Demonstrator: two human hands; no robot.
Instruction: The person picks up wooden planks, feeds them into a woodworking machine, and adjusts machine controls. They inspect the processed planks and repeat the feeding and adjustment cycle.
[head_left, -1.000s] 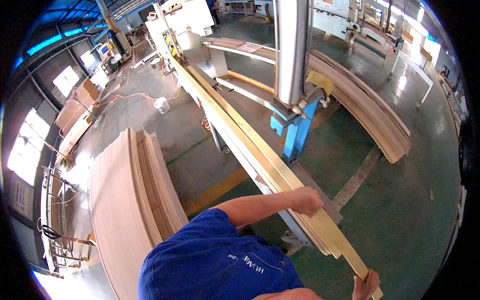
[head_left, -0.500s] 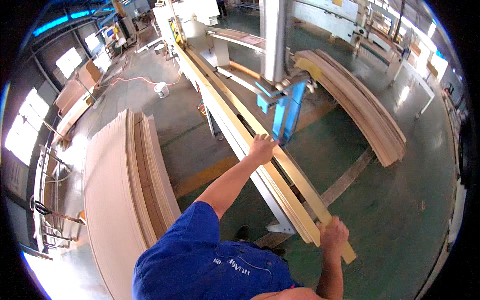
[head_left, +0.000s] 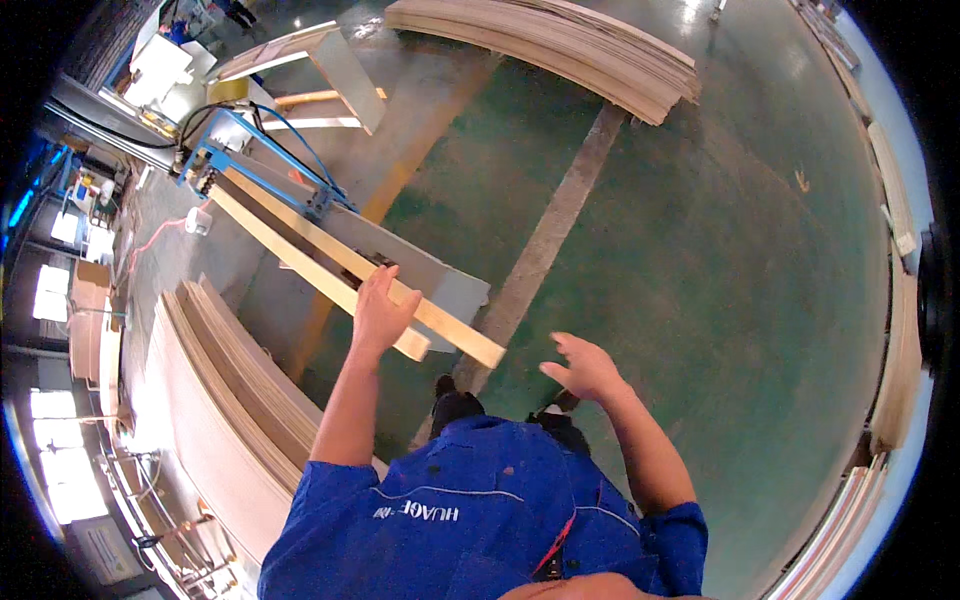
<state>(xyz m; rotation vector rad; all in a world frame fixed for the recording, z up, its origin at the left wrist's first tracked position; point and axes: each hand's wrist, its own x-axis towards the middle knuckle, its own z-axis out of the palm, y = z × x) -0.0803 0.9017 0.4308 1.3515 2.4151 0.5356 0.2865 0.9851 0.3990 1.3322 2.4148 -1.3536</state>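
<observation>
Two long, pale wooden strips (head_left: 455, 335) lie side by side with a dark gap between them, running from a blue metal frame at the far left toward me. My left hand (head_left: 382, 312) is over the strips close to their near ends, fingers stretched forward and thumb apart; whether it touches the wood is hard to tell. To the right of the strip ends, my right hand (head_left: 585, 368) hangs in the air with fingers and thumb spread and nothing in them.
The blue metal frame (head_left: 225, 150) with hoses stands over the strips' far ends. Beneath them is a grey metal bed (head_left: 450, 285). A tall stack of boards (head_left: 235, 400) stands close on my left. Another board stack (head_left: 560, 45) lies at the far side. A white bucket (head_left: 198, 221) sits beyond.
My view has swung to the right. My right hand has let go of the strip end and moved away, its fingers now spread. The left hand stays over the strips, nearer their ends.
</observation>
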